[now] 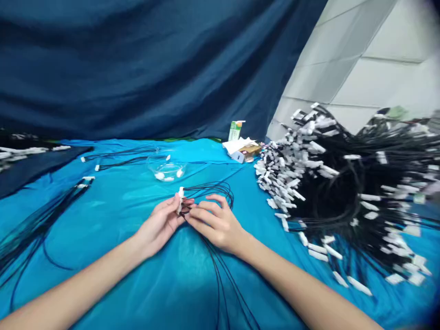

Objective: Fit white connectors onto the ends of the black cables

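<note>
White connector [180,194] in left fingers [172,205], long axis near-vertical, wires [209,186] rightward

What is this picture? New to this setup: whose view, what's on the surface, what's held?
No machine here: these are a person's bare hands, seen by a camera worn on their head, looking forward and down. The left hand holds a white connector; the right hand is at the black wires beside it, its exact grip unclear. On the blue cloth are a clear bowl with small white pieces, a wire bundle at left, and a large white-ended wire pile at right.
</note>
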A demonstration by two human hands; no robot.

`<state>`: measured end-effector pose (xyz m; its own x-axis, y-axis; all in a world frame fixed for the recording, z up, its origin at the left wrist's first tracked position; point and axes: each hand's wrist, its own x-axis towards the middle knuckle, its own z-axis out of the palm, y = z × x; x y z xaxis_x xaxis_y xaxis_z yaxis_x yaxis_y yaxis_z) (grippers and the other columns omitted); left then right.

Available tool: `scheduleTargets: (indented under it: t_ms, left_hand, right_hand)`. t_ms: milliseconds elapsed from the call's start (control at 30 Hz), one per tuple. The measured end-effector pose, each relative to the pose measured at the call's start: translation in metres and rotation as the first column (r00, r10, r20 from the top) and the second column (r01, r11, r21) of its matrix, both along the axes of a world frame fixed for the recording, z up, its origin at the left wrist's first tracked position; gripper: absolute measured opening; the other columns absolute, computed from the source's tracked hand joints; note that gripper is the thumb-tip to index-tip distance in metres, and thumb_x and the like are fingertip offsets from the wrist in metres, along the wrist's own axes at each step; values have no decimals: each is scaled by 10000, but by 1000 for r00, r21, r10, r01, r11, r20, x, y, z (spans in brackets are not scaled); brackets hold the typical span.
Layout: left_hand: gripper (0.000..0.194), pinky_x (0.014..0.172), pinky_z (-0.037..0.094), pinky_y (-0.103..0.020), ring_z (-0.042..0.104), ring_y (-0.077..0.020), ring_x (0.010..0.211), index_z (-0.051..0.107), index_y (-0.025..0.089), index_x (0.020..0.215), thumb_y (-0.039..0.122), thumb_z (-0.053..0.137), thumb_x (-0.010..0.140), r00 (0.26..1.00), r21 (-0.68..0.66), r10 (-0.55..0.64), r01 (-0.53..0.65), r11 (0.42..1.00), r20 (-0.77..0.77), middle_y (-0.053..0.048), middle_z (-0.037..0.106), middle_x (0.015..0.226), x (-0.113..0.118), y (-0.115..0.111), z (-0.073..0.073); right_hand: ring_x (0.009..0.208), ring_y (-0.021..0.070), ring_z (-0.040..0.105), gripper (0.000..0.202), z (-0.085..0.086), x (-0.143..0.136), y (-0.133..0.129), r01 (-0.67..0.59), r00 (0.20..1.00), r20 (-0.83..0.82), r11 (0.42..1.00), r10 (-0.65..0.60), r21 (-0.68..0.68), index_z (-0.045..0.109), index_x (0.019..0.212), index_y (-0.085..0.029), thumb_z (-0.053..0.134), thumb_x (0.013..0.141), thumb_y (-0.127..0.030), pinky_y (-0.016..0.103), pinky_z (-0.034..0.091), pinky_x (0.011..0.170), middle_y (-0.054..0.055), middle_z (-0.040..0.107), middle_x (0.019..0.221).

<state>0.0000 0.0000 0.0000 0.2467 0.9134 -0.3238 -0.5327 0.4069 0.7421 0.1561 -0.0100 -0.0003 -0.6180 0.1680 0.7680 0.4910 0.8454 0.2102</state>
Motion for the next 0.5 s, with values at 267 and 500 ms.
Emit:
scheduleTargets:
  t_ms: [267,500]
  left_hand:
    - [157,647,498,-214,564,-126,771,504,49,866,131,372,838,1000,11,-2,3,1000,-26,-122,540,953,-2,0,-2]
    - [168,765,492,-325,558,-166,853,512,52,877,182,417,831,1000,33,-1,2,999,-19,-125,531,981,-2,2,-4]
  right_hand:
    - [916,149,470,156,4,3,-4,28,994,-96,958,-58,-287,607,926,-184,534,790,-157,332,349,765,-8,602,957]
    - [852,127,539,105,21,-2,-12,-396,784,-601,617,-158,-680,620,815,-136,522,787,-158,290,427,800,47,617,865]
